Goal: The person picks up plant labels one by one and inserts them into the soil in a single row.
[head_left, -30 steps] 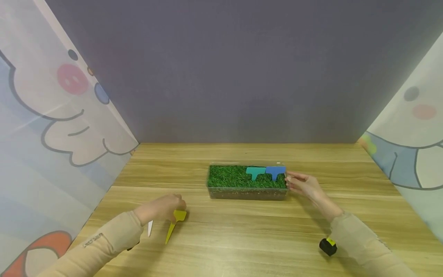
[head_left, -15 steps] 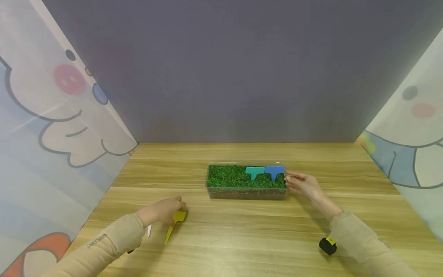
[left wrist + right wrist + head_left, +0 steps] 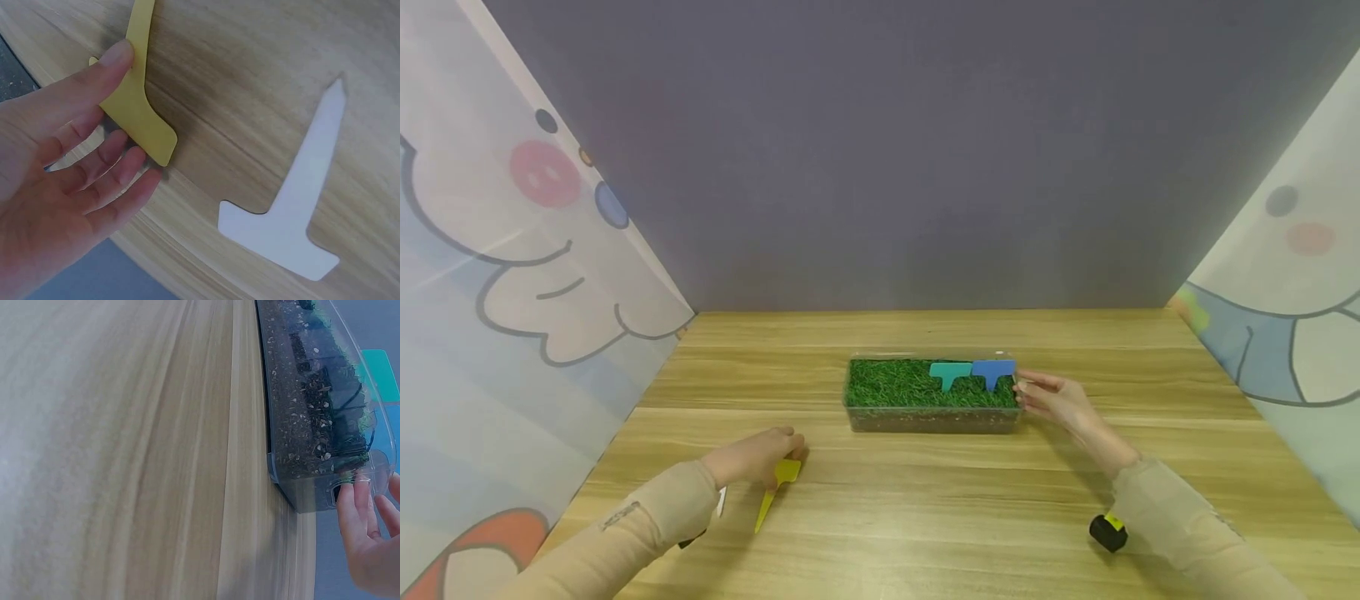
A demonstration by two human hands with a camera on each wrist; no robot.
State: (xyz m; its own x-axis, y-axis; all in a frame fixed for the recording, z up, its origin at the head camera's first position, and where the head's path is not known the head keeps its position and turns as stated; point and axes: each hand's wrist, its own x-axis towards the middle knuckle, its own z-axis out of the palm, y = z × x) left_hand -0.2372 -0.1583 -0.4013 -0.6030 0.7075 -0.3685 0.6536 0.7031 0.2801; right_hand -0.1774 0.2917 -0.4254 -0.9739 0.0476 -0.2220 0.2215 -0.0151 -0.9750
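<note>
My left hand [image 3: 752, 458] pinches a yellow T-shaped plant label [image 3: 144, 119], its thumb over the spot where stem meets head. On the table beside it lies a matching white plant label [image 3: 275, 225], mostly hidden by my arm in the head view. A clear rectangular planter [image 3: 932, 422] holds dark soil topped with green grass. Teal [image 3: 951, 372] and blue [image 3: 992, 370] plant labels stand side by side in the grass toward its right end. Extended fingers of my right hand [image 3: 1063, 406] touch that end wall, near a small opening in the right wrist view.
A black block-like object [image 3: 1108, 533] with a yellow patch lies beside my right sleeve. Under my left sleeve a small black piece [image 3: 692, 540] peeks out. A grey panel [image 3: 925, 167] rises behind the wooden table [image 3: 910, 517], with cartoon-printed sheets on both sides.
My left forearm has shifted slightly right, so it covers more of the white plant label. The head view has drifted a little. My right hand stays at the planter's end.
</note>
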